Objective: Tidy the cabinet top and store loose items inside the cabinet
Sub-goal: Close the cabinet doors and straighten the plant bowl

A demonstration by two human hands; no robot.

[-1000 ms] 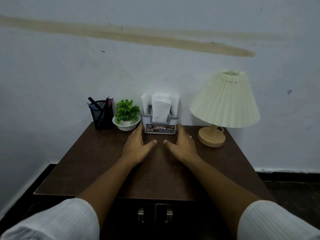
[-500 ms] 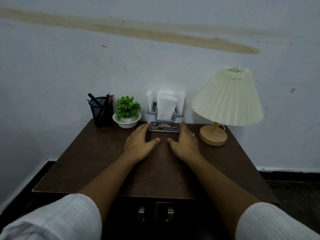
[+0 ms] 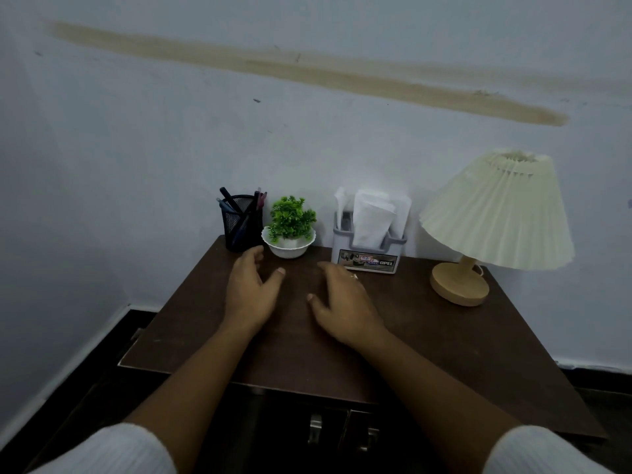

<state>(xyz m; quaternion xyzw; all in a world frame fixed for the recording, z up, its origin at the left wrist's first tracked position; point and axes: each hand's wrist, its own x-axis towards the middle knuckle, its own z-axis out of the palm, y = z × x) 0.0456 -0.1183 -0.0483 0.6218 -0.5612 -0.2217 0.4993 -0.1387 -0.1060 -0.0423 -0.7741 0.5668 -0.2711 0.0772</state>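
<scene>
A dark brown cabinet top (image 3: 427,336) carries a row of items along the wall. From left: a black mesh pen cup (image 3: 241,222) with pens, a small green plant in a white bowl (image 3: 290,230), a grey tissue holder (image 3: 369,241) with white tissues, and a cream pleated lamp (image 3: 492,220) on a wooden base. My left hand (image 3: 249,289) hovers over the top just in front of the pen cup and plant, fingers apart, empty. My right hand (image 3: 345,302) is beside it, in front of the tissue holder, fingers spread, holding nothing.
Two cabinet doors with metal handles (image 3: 314,427) show below the front edge, closed. A pale wall stands right behind the items. Dark floor lies on both sides of the cabinet.
Both hands have let go of the tissue holder, which now sits back near the wall, and have shifted left toward the plant and pen cup. The camera view has swung left.
</scene>
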